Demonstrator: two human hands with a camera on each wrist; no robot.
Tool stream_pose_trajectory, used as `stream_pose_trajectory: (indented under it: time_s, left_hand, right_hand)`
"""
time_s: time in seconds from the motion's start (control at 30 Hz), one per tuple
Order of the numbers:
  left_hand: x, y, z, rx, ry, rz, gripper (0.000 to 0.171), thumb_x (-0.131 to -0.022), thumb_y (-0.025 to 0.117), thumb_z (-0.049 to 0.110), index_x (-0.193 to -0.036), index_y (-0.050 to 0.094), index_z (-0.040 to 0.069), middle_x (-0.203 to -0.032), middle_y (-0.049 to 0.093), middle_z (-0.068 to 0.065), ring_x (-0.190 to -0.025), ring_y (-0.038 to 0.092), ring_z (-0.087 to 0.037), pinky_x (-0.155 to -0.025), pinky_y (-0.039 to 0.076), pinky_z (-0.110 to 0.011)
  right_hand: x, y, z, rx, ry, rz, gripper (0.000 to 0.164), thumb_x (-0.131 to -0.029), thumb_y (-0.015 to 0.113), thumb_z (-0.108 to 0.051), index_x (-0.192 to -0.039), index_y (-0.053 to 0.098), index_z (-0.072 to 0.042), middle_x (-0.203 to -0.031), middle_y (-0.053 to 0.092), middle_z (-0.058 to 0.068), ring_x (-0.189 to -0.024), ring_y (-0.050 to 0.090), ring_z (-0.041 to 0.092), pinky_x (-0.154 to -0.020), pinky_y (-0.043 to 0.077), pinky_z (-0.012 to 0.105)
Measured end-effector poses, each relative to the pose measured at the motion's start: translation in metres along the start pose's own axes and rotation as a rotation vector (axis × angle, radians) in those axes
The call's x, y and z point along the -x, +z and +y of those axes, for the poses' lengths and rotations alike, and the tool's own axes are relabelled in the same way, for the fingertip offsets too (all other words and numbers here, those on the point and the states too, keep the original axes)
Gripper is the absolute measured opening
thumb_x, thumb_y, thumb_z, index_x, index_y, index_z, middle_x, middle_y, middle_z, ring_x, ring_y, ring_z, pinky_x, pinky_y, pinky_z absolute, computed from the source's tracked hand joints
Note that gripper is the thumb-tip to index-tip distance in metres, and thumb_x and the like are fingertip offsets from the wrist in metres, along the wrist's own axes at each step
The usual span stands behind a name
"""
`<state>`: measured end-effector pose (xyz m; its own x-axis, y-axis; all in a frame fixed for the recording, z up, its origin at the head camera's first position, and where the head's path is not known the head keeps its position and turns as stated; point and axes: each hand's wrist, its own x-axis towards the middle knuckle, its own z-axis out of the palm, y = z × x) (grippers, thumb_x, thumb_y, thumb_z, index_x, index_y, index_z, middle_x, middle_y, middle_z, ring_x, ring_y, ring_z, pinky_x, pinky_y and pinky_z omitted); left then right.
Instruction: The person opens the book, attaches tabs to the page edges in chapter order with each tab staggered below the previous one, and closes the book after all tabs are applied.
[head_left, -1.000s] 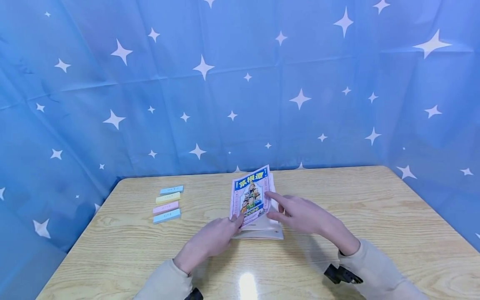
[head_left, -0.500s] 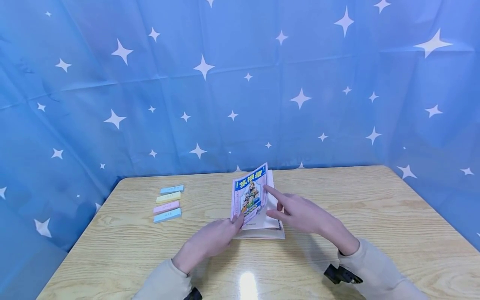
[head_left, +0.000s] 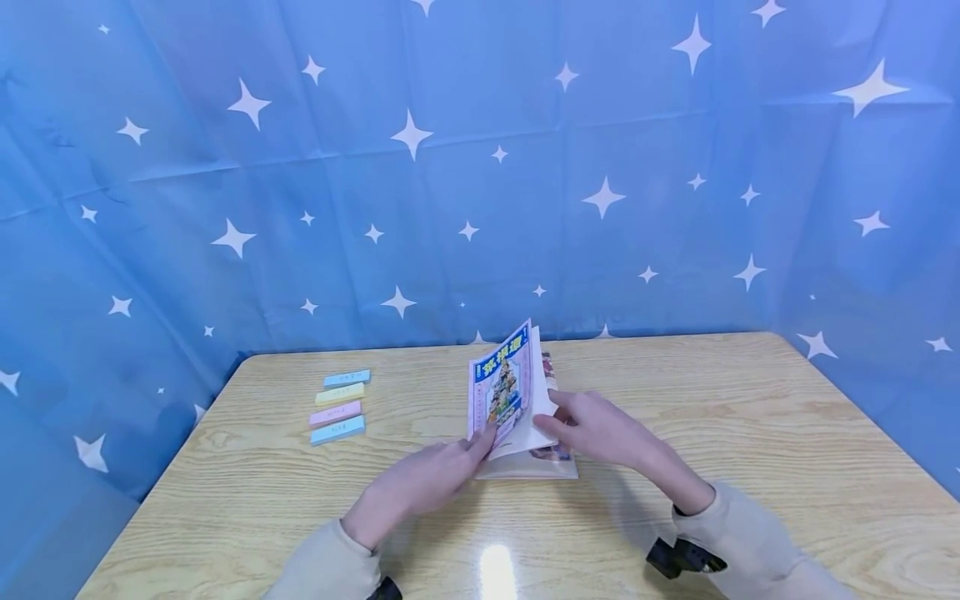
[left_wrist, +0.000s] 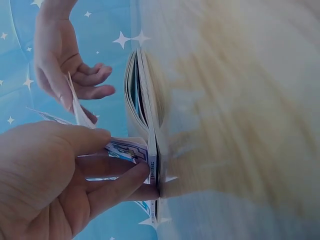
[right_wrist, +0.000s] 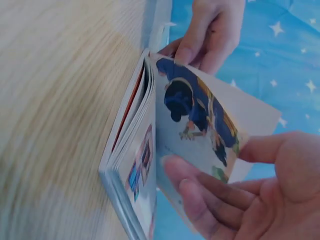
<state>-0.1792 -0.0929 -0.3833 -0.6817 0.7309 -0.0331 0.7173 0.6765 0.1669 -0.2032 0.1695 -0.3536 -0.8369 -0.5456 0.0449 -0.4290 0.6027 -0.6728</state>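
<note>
I see the book (head_left: 501,390), long axis pointing away, between left hand (head_left: 437,472) gripping near its spine (left_wrist: 153,162) and right hand (head_left: 602,428) pinching raised pages (head_left: 538,417).

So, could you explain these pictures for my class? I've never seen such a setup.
There is no machine, just a person's bare left hand and right hand. The wide view is filmed from the head, looking down; the close views come one from each wrist, so the wooden table looks tipped. On it lie a book, partly open, and, to its left, two blue strips, a yellow strip and a pink strip. The left hand grips the book by its spine side; the right hand pinches lifted pages.
</note>
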Motion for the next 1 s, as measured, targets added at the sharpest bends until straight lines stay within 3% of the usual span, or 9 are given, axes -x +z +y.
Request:
stream_pose_trajectory:
  time_s: [0.17, 0.23, 0.43, 0.63, 0.8, 0.9, 1.0]
  left_hand:
    - [-0.001, 0.003, -0.001, 0.047, 0.068, 0.088, 0.061, -0.105, 0.055, 0.013, -0.158, 0.027, -0.001, -0.135, 0.062, -0.019, -0.087, 0.071, -0.018, -0.073, 0.056, -0.022]
    - [-0.002, 0.003, -0.001, 0.085, 0.071, 0.115, 0.059, -0.105, 0.055, 0.015, -0.158, 0.03, 0.002, -0.128, 0.066, -0.018, -0.083, 0.07, -0.015, -0.071, 0.055, -0.021]
    - [-0.003, 0.0, -0.001, 0.229, 0.024, 0.078, 0.054, -0.106, 0.054, 0.018, -0.157, 0.037, 0.014, -0.138, 0.061, -0.014, -0.091, 0.067, -0.01, -0.076, 0.054, -0.021]
    - [-0.003, 0.0, -0.001, 0.301, 0.011, 0.04, 0.052, -0.107, 0.052, 0.017, -0.157, 0.04, 0.017, -0.142, 0.059, -0.011, -0.114, 0.063, -0.013, -0.09, 0.055, -0.028]
    - [-0.007, 0.001, -0.002, 0.386, -0.01, 0.071, 0.047, -0.108, 0.048, 0.016, -0.155, 0.042, 0.015, -0.144, 0.057, -0.009, -0.117, 0.061, -0.01, -0.092, 0.053, -0.028]
    - [-0.01, 0.001, -0.005, 0.475, -0.019, 0.115, 0.045, -0.109, 0.045, 0.016, -0.154, 0.043, 0.012, -0.144, 0.056, -0.011, -0.083, 0.064, -0.006, -0.072, 0.052, -0.022]
    - [-0.011, -0.001, -0.008, 0.551, -0.044, 0.164, 0.046, -0.111, 0.042, 0.021, -0.155, 0.04, 0.01, -0.12, 0.069, -0.013, -0.053, 0.041, -0.005, -0.057, 0.043, -0.023]
  right_hand:
    - [0.0, 0.004, -0.005, -0.101, 0.008, 0.103, 0.044, -0.111, 0.039, -0.036, -0.113, 0.066, -0.002, -0.065, 0.063, 0.003, -0.059, 0.066, 0.024, -0.059, 0.051, 0.029]
    - [-0.001, 0.006, -0.007, -0.122, 0.01, 0.138, 0.047, -0.111, 0.037, -0.04, -0.114, 0.067, -0.004, -0.064, 0.061, 0.002, -0.058, 0.065, 0.025, -0.059, 0.05, 0.029]
    - [-0.001, 0.012, -0.011, -0.128, -0.016, 0.187, 0.05, -0.106, 0.053, -0.031, -0.143, 0.052, 0.003, -0.062, 0.059, 0.002, -0.053, 0.058, 0.031, -0.049, 0.042, 0.026]
    - [-0.001, 0.013, -0.014, -0.177, -0.054, 0.194, 0.05, -0.105, 0.057, -0.021, -0.146, 0.048, 0.004, -0.069, 0.06, 0.001, -0.055, 0.058, 0.028, -0.047, 0.042, 0.025]
    - [-0.002, 0.013, -0.016, -0.219, -0.078, 0.17, 0.051, -0.107, 0.052, -0.026, -0.149, 0.045, 0.003, -0.071, 0.063, 0.004, -0.058, 0.061, 0.032, -0.048, 0.047, 0.029]
    - [-0.002, 0.014, -0.018, -0.249, -0.083, 0.149, 0.05, -0.11, 0.046, -0.029, -0.151, 0.043, 0.0, -0.075, 0.066, 0.007, -0.062, 0.064, 0.034, -0.047, 0.049, 0.032]
    - [-0.003, 0.016, -0.018, -0.256, -0.097, 0.133, 0.048, -0.111, 0.04, -0.027, -0.152, 0.041, -0.003, -0.086, 0.069, 0.011, -0.067, 0.067, 0.03, -0.049, 0.051, 0.034]
